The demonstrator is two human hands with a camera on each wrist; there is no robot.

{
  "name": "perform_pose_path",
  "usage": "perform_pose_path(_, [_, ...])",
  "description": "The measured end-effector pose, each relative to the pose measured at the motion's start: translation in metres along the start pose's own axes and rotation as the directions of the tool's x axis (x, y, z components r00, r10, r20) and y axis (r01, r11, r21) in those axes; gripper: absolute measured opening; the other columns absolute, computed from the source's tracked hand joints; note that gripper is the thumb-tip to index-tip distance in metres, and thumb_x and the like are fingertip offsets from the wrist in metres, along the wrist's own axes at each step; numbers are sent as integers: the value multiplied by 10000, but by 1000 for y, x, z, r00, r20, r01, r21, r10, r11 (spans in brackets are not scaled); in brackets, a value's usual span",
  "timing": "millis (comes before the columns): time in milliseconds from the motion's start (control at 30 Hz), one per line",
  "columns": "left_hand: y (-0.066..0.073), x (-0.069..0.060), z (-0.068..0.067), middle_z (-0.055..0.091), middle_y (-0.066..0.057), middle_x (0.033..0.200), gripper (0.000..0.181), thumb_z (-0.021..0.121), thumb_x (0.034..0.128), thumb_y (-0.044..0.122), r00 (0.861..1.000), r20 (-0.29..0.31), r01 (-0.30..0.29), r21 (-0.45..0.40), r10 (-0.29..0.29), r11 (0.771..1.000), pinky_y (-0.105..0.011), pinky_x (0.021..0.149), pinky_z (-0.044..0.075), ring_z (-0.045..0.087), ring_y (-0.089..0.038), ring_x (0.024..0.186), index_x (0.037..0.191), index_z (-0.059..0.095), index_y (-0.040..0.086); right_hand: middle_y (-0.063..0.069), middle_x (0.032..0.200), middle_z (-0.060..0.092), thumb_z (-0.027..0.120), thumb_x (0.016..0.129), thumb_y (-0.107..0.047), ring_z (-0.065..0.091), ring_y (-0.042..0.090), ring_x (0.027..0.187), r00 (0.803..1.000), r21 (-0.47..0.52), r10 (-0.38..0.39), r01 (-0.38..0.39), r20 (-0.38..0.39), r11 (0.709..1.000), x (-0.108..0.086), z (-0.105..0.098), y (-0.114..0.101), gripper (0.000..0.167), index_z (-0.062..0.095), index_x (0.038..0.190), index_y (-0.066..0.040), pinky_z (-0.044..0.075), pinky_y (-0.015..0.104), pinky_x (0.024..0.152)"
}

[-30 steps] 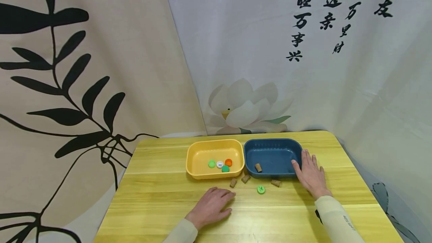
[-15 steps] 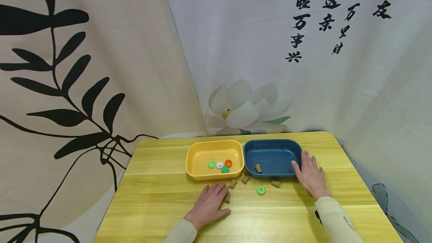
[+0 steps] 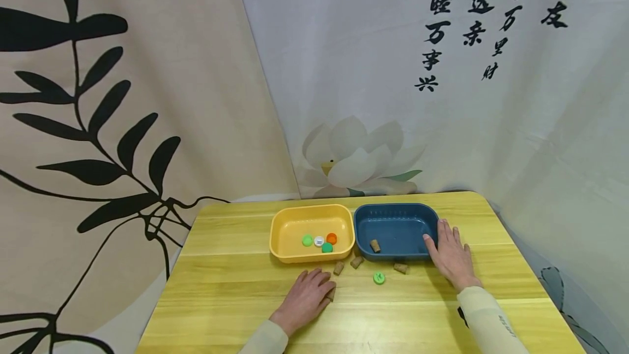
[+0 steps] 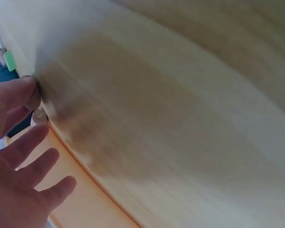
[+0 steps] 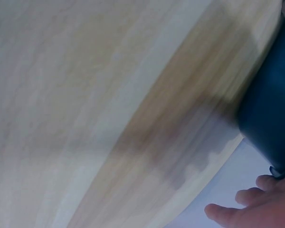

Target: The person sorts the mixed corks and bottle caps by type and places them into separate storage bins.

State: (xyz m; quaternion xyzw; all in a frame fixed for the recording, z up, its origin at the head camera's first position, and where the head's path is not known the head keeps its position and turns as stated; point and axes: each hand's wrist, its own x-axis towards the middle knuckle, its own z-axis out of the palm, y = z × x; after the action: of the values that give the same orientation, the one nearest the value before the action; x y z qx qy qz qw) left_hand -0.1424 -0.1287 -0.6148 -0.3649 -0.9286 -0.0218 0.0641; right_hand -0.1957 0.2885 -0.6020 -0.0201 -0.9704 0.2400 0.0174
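Observation:
My left hand point(image 3: 304, 296) pinches a cork point(image 4: 34, 99) between thumb and index finger, low over the table in front of the yellow tray point(image 3: 275, 234). Its other fingers are spread in the left wrist view. At the right end of the blue tray point(image 3: 403, 234) rests my right hand point(image 3: 453, 255), thumb over the rim and fingers straight along the outside. A cork point(image 3: 375, 246) lies inside the blue tray. Light green point(image 3: 307, 240), white point(image 3: 319, 241), orange point(image 3: 331, 239) and teal point(image 3: 327, 247) round caps lie in the yellow tray.
Before the trays lie three loose corks: a left one point(image 3: 338, 268), a middle one point(image 3: 356, 261) and a right one point(image 3: 401, 268). A green cap point(image 3: 379, 278) sits nearby on the wooden table point(image 3: 393, 321). Printed curtains point(image 3: 363, 70) hang behind.
My left hand first drew back, uncovering a cork beside it, then brought its thumb and fingers together on that cork. The right hand has stayed on the blue tray.

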Motion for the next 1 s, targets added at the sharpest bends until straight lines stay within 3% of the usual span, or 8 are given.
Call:
perform_pose_path(200, [1,-1,2,638,-5,1362,323,704,993,375,1000,-13,-9,-1,9,1000,-498,1086,465,555,-246,1332,1282,697,232,307,1681,95,255,1089,-601,99,576,1504,1000,-2,0,0,0,1000,0,1,1,873,78,1629,62,119,826,1088])
perform_pose_path(333, [2,-2,3,647,-3,1336,321,709,987,382,996,-83,-40,-6,39,999,-474,1078,475,565,-239,1319,1265,690,223,309,1679,99,262,1090,-597,100,576,1504,1000,-2,-1,1,2,1000,0,1,1,872,77,1628,63,118,826,1089])
perform_pose_path(533, [5,3,-1,648,-30,1346,312,718,978,365,976,-205,-75,-24,68,997,-446,1074,477,572,-228,1307,1241,667,206,310,1679,101,262,1090,-599,106,577,1503,1000,-1,-8,8,-10,1000,0,1,1,875,75,1628,64,124,827,1085])
perform_pose_path(767, [12,19,-13,589,-50,1445,366,769,940,331,960,-278,-49,-79,26,996,-470,1097,461,538,-260,1355,1258,676,177,296,1687,81,247,1085,-615,87,562,1514,1000,3,-14,14,3,1000,0,3,-2,882,57,1634,49,111,816,1099])
perform_pose_path(1000, [23,45,-27,558,-59,1489,384,796,911,296,945,-324,5,-132,-48,991,-477,1143,418,498,-296,1407,1259,704,162,291,1690,75,242,1083,-621,79,552,1520,1000,-2,-1,1,6,1000,1,6,-1,884,52,1637,41,104,815,1102])
